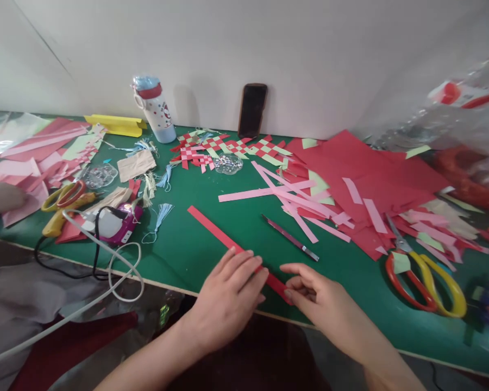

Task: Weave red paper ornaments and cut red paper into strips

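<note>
A red paper strip (pixel 214 228) lies slantwise on the green table, its near end by the front edge. My left hand (pixel 232 288) rests flat across the strip's middle, fingers together and stretched out. At the near end, my right hand (pixel 315 293) has its thumb on the strip and its other fingers curled in, with the index finger held apart. To the right of the strip lies a dark slim pen-like tool (pixel 290 237). Pink paper strips (pixel 244 194) are strewn beyond it.
Red sheets (pixel 350 168) and scraps cover the right side, with scissors (pixel 426 282) there. Woven paper pieces (pixel 215 145), a bead dish (pixel 228 163), a phone (pixel 252 110) and a bottle (pixel 157 111) stand or lie at the back. A purple glue gun (pixel 122 224), cables and another person's hand (pixel 2 200) are left.
</note>
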Demonstrator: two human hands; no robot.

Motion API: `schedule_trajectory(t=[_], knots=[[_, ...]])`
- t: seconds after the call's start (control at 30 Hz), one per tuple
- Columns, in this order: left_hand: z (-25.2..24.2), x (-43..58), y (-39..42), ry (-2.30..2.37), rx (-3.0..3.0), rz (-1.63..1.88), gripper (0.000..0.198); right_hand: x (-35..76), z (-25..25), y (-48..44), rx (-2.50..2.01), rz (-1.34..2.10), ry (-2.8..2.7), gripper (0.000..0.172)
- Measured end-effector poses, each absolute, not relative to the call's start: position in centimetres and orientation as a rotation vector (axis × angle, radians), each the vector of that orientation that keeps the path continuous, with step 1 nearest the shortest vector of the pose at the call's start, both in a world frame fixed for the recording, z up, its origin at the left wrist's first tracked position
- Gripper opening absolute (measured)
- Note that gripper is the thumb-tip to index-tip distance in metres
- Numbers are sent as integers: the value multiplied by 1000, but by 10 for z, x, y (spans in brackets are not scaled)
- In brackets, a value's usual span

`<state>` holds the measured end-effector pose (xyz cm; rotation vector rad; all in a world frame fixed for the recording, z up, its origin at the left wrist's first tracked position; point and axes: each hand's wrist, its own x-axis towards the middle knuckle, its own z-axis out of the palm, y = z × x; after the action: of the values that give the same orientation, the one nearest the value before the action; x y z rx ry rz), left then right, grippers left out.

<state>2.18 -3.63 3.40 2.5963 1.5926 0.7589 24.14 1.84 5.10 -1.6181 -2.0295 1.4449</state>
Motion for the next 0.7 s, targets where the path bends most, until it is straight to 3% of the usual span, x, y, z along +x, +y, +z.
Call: schedule_trajectory(t=[0.5, 0.7], knots=[[32, 25, -22, 1446, 2708, 892, 30, 225, 52, 28, -1437, 1926, -1554, 56], [24, 24, -21, 1453, 2738, 1039, 23, 227, 53, 26, -1428, 1909, -1567, 53]])
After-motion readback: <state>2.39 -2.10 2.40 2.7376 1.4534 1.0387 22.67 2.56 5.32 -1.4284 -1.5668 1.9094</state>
